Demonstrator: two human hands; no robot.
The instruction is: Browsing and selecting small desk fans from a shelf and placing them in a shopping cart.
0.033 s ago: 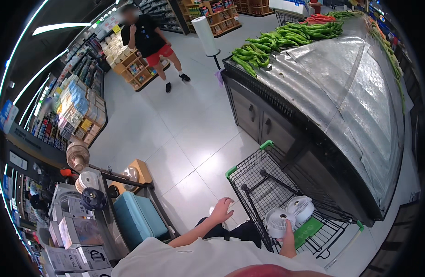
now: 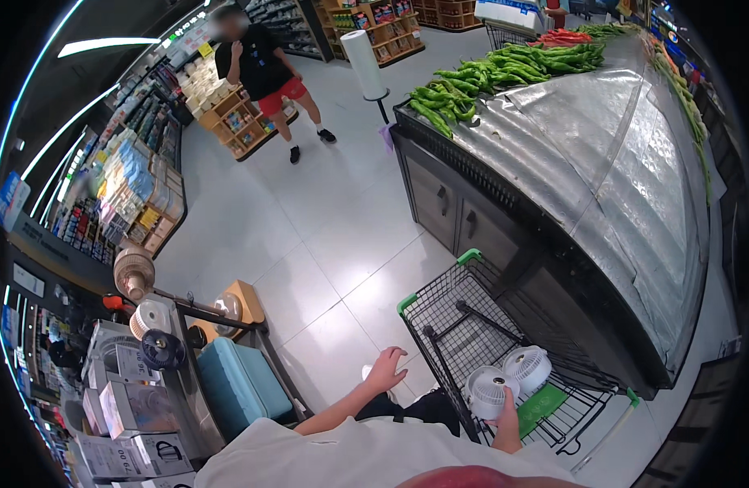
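Note:
My right hand (image 2: 507, 420) grips a small round white fan (image 2: 487, 392) at the rear of a black wire shopping cart (image 2: 448, 302), its thumb along the fan's side. A second white fan (image 2: 529, 368) lies right against it, a little farther off. Both are beside the green panel (image 2: 545, 412) of the cart. My left hand (image 2: 384, 371) hangs in the air left of the cart, fingers apart and slightly bent, holding nothing. The fingers of my right hand beneath the fan are hidden.
At right stands a vegetable counter (image 2: 602, 163) with green peppers (image 2: 513, 69). A shelf to my left bears fans (image 2: 161, 350), boxes (image 2: 139, 409) and a light-blue storage box (image 2: 240, 382). Farther ahead, a person in red shorts (image 2: 281, 98) stands near wooden shelves (image 2: 228, 130).

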